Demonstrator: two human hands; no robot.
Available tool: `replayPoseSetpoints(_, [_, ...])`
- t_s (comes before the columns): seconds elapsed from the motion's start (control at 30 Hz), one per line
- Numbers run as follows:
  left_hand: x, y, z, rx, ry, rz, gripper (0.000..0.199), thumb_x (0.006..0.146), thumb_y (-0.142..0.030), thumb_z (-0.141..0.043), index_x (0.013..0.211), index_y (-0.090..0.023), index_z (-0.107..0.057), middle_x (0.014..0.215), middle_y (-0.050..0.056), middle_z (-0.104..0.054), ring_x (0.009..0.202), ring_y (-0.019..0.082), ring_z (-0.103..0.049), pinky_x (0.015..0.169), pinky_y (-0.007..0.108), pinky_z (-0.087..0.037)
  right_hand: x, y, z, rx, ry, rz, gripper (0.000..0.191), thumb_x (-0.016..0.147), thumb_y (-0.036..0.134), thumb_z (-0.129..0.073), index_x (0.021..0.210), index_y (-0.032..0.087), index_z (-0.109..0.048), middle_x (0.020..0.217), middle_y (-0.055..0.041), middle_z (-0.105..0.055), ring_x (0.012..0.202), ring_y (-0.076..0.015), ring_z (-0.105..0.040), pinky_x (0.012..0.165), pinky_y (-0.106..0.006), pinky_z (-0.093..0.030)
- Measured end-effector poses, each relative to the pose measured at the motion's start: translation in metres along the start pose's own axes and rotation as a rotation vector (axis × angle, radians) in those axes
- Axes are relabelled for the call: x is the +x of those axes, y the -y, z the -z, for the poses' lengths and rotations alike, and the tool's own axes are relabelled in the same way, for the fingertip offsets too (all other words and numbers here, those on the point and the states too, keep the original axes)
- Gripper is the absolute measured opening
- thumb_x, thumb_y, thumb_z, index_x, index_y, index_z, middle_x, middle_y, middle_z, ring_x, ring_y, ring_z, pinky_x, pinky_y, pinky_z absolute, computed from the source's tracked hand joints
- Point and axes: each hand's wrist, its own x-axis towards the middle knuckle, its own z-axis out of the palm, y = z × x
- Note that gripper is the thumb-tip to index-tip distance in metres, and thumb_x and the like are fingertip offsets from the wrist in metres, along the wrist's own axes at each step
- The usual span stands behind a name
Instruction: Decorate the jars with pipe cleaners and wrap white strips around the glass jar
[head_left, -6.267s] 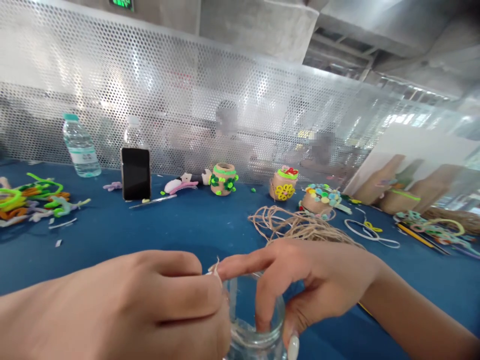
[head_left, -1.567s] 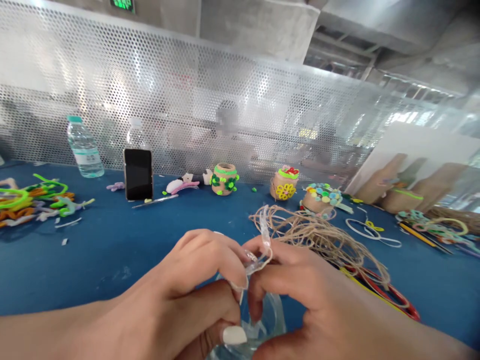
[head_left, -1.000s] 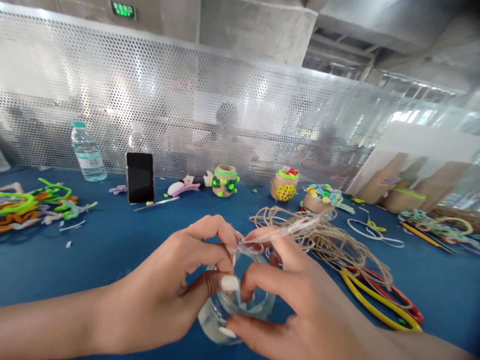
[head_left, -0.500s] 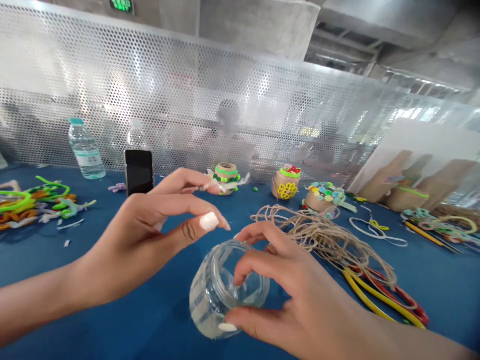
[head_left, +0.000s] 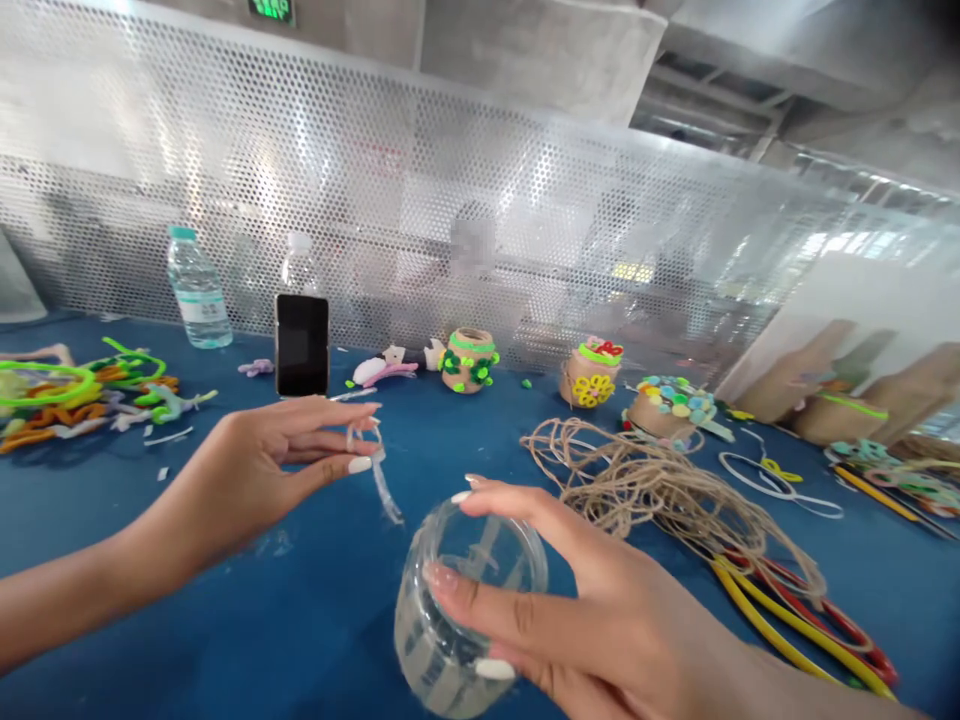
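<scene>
My right hand (head_left: 577, 590) wraps a clear glass jar (head_left: 480, 545) from above, its fingers across the tilted body and a nail resting near the lower side. Patchy whitish label residue clings to the glass near the bottom of the view. My left hand (head_left: 270, 450) is held apart from the jar, to the left, with its fingers nearly closed. A thin clear strip of film (head_left: 379, 480) hangs from those fingertips and curls at the top. The jar's lower edge is close to the frame's bottom edge.
Loose jute twine (head_left: 637, 490) lies right of the jar, above yellow and red loops (head_left: 795, 620). Farther off on the blue table (head_left: 187, 570) are a propped phone (head_left: 301, 345), a water bottle (head_left: 199, 290), decorated jars (head_left: 469, 360), and pipe cleaners (head_left: 75, 385). A perforated metal screen (head_left: 262, 170) stands behind.
My left hand has moved lower and now has the clear strip dangling from its fingertips. My right hand has shifted its fingers over the tilted jar, and the view has swung slightly.
</scene>
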Motion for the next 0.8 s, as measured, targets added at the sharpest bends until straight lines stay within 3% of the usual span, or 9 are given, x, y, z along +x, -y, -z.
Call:
replayPoseSetpoints(0.1, [-0.009,0.023,0.010,0.170,-0.003,-0.005,0.020,0.070,-0.043,-0.071,0.083,-0.030,-0.078,0.092,0.000,-0.076,0.088,0.026,-0.072,0.078,0.030,-0.059,-0.003,0.003,-0.009,0.028,-0.089,0.037,0.035,0.091,0.017,-0.050,0.118,0.033,-0.066,0.125,-0.0033,-0.063,0.111,-0.0191,-0.063,0.097,-0.030,-0.053])
replayPoseSetpoints(0.2, [-0.018,0.044,0.014,0.214,0.079,-0.010,0.018,0.076,-0.039,-0.064,0.085,-0.034,-0.078,0.091,-0.002,-0.076,0.089,0.023,-0.072,0.075,0.026,-0.057,-0.002,0.003,-0.012,0.066,-0.158,0.065,0.029,0.092,0.014,-0.049,0.107,0.027,-0.070,0.105,-0.0040,-0.070,0.116,-0.0198,-0.061,0.109,-0.037,-0.041])
replayPoseSetpoints(0.3, [-0.022,0.049,0.014,0.212,0.117,-0.023,0.019,0.079,-0.038,-0.060,0.084,-0.033,-0.078,0.090,-0.002,-0.076,0.085,0.021,-0.071,0.072,0.022,-0.055,0.002,-0.003,-0.004,0.054,-0.062,0.111,0.025,0.092,0.014,-0.051,0.103,0.025,-0.071,0.096,-0.0022,-0.070,0.121,-0.0209,-0.057,0.115,-0.046,-0.026])
replayPoseSetpoints(0.4, [-0.022,0.035,0.015,0.128,0.098,0.035,0.020,0.079,-0.042,-0.062,0.078,-0.028,-0.077,0.081,0.000,-0.076,0.078,0.020,-0.071,0.070,0.023,-0.054,0.005,-0.009,0.009,0.004,0.075,0.143,0.029,0.094,0.032,-0.052,0.120,0.026,-0.063,0.113,-0.0054,-0.068,0.127,-0.0235,-0.051,0.111,-0.047,-0.034])
replayPoseSetpoints(0.5, [-0.026,0.010,0.016,-0.193,0.072,0.207,0.032,0.078,-0.052,-0.063,0.080,-0.025,-0.078,0.083,0.004,-0.076,0.080,0.023,-0.072,0.077,0.028,-0.057,0.006,-0.006,0.016,-0.105,-0.087,0.088,0.052,0.091,0.047,-0.054,0.138,0.023,-0.048,0.137,-0.0110,-0.053,0.133,-0.0264,-0.045,0.105,-0.044,-0.045])
replayPoseSetpoints(0.57, [-0.033,-0.008,0.017,-0.458,0.049,0.256,0.037,0.077,-0.055,-0.064,0.085,-0.023,-0.079,0.095,0.007,-0.076,0.089,0.027,-0.072,0.085,0.031,-0.057,0.009,0.002,0.014,-0.148,-0.224,0.068,0.061,0.088,0.049,-0.058,0.140,0.021,-0.044,0.139,-0.0122,-0.050,0.131,-0.0258,-0.047,0.105,-0.042,-0.046])
replayPoseSetpoints(0.67, [-0.046,-0.034,0.017,-0.709,0.013,0.177,0.033,0.080,-0.046,-0.063,0.099,-0.022,-0.077,0.119,0.008,-0.068,0.103,0.031,-0.067,0.087,0.035,-0.057,0.023,0.018,0.006,-0.081,-0.268,0.044,0.069,0.083,0.049,-0.064,0.140,0.017,-0.043,0.136,-0.0130,-0.054,0.127,-0.0260,-0.051,0.106,-0.042,-0.045])
replayPoseSetpoints(0.77, [-0.053,-0.059,0.018,-0.764,0.019,0.044,0.032,0.088,-0.037,-0.051,0.108,-0.024,-0.073,0.132,0.004,-0.060,0.112,0.033,-0.062,0.090,0.043,-0.056,0.047,0.029,0.002,0.136,-0.270,-0.083,0.080,0.076,0.044,-0.073,0.142,0.013,-0.040,0.131,-0.0154,-0.058,0.118,-0.0286,-0.057,0.099,-0.044,-0.050])
replayPoseSetpoints(0.8, [-0.053,-0.067,0.018,-0.767,0.036,0.003,0.034,0.090,-0.035,-0.046,0.110,-0.025,-0.072,0.133,0.004,-0.059,0.114,0.034,-0.061,0.093,0.046,-0.055,0.055,0.031,0.003,0.252,-0.257,-0.130,0.076,0.076,0.038,-0.074,0.140,0.013,-0.042,0.124,-0.0144,-0.063,0.109,-0.0271,-0.063,0.093,-0.042,-0.053])
